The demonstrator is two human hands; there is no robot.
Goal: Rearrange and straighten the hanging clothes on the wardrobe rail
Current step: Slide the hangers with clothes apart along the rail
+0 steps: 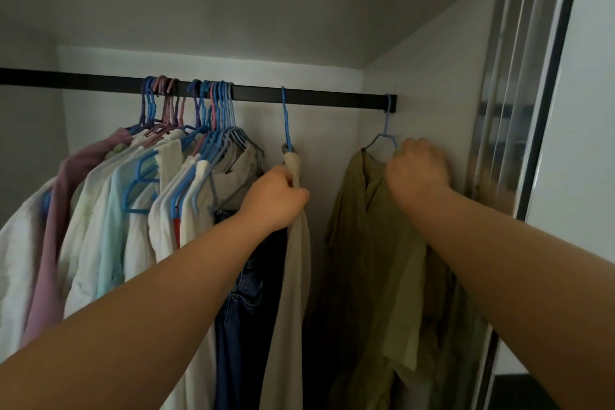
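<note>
I have my left hand (278, 198) curled around the shoulder of the beige garment (293, 276), which hangs alone on a blue hanger (286, 120) near the middle of the black rail (316, 98). My right hand (417, 170) grips the shoulder of the olive shirt (372, 243) on its hanger (386, 130) at the rail's right end, by the wardrobe's side wall (432, 76). The bunched pale shirts (133, 203) and jeans (246, 309) crowd the rail left of both.

A home bedroom wardrobe: clothes (109, 210) hang from a black rail (299, 98)
</note>
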